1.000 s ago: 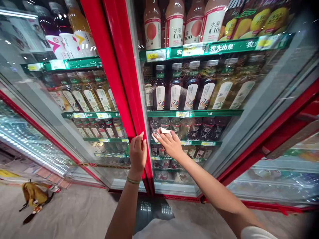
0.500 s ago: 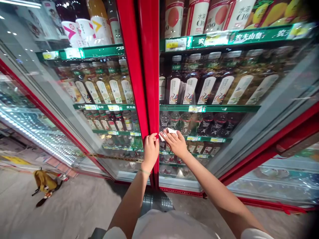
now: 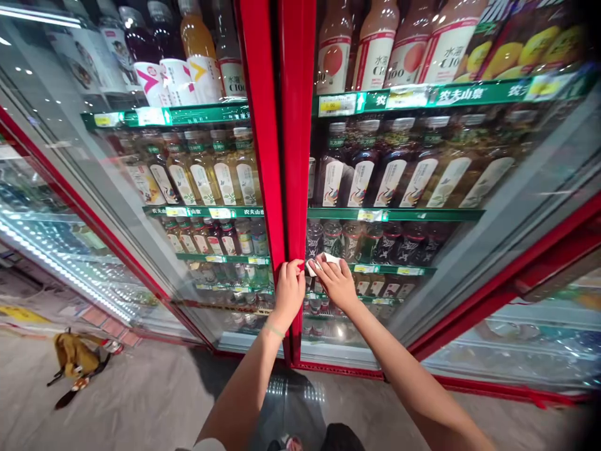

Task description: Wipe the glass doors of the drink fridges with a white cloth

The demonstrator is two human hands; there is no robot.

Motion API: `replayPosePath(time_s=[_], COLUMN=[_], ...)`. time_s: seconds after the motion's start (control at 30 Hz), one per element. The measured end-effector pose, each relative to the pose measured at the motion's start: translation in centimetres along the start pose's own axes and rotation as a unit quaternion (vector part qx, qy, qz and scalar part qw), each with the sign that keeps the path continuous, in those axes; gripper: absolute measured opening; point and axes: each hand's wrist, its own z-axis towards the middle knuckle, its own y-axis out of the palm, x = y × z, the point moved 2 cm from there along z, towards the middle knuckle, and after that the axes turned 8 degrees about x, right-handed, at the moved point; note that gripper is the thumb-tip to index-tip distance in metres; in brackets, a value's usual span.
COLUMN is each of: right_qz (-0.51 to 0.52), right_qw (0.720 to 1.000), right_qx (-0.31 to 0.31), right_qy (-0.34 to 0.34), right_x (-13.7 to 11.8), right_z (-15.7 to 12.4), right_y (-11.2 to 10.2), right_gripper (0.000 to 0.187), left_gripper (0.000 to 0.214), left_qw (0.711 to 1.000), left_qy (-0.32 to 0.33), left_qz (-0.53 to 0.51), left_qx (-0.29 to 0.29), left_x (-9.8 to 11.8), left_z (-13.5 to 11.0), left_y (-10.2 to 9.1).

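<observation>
Where the two glass doors meet, a small white cloth (image 3: 323, 260) pressed flat against the glass of the right door (image 3: 422, 188), just beside the red door frame (image 3: 295, 156); crumpled, its long axis roughly level, running from the frame edge out to the right, mostly hidden under the fingers. Held there by the right hand (image 3: 337, 283), fingers spread and laid over the cloth, palm toward the glass, pinning it rather than clenching it; forearm reaching in from the lower right. Close on its left, nearly touching, the left hand (image 3: 288, 293), fingers curled closed around the edge of the red frame, thumb side up, a thin green band (image 3: 273, 329) on the wrist; arm rising from bottom centre.

Behind the cloth, at the same height, a green shelf strip (image 3: 394, 270) with price tags; dark bottles (image 3: 370, 241) standing on that shelf; one shelf higher, a row of upright bottles with white labels (image 3: 389, 178); higher still, pink and white bottles (image 3: 375, 50) above a green shelf strip with white characters (image 3: 451, 94). Behind the left door (image 3: 141, 188), pale yellow bottles (image 3: 211, 175) in an upright row, smaller ones (image 3: 211, 235) below. Red frame running tall and near vertical between the two doors, down to the grey floor (image 3: 164, 401). Far to the left on the floor, well apart from the hands, a yellow-brown bag (image 3: 72, 357) lying slumped.
</observation>
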Motion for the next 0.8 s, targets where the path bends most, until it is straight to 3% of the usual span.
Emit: replayPosePath(time_s=[0.13, 0.3, 0.37, 0.47, 0.53, 0.67, 0.8], right_qz=[0.008, 0.075, 0.075, 0.036, 0.037, 0.081, 0.066], right_qw=[1.000, 0.991, 0.992, 0.999, 0.999, 0.988, 0.992], right_qx=[0.000, -0.033, -0.031, -0.007, -0.013, -0.092, -0.108], right_qy=[-0.008, -0.109, -0.094, -0.006, -0.015, -0.091, -0.028], right_x=[0.6, 3.1, 4.3, 6.0, 6.8, 9.3, 14.1], right_z=[1.1, -0.5, -0.3, -0.1, -0.9, -4.3, -5.8], right_y=[-0.2, -1.8, -2.6, -3.2, -3.3, -4.1, -6.2], right_gripper=[0.068, 0.069, 0.069, 0.068, 0.068, 0.064, 0.058], left_gripper=[0.029, 0.029, 0.033, 0.038, 0.042, 0.052, 0.064], left_qw=[1.000, 0.997, 0.995, 0.990, 0.983, 0.966, 0.942], left_qy=[-0.010, -0.017, -0.008, 0.053, 0.114, 0.181, 0.220], left_qz=[0.026, 0.074, 0.090, 0.119, 0.129, 0.151, 0.188], left_qx=[-0.012, -0.033, -0.043, -0.054, -0.068, -0.104, -0.170], left_x=[0.6, 1.8, 2.4, 3.5, 4.4, 5.8, 5.9], left_z=[0.1, 0.2, 0.2, 0.4, 1.1, 3.8, 5.7], left_y=[0.1, -0.3, -0.5, -0.3, 0.3, 1.5, 1.7])
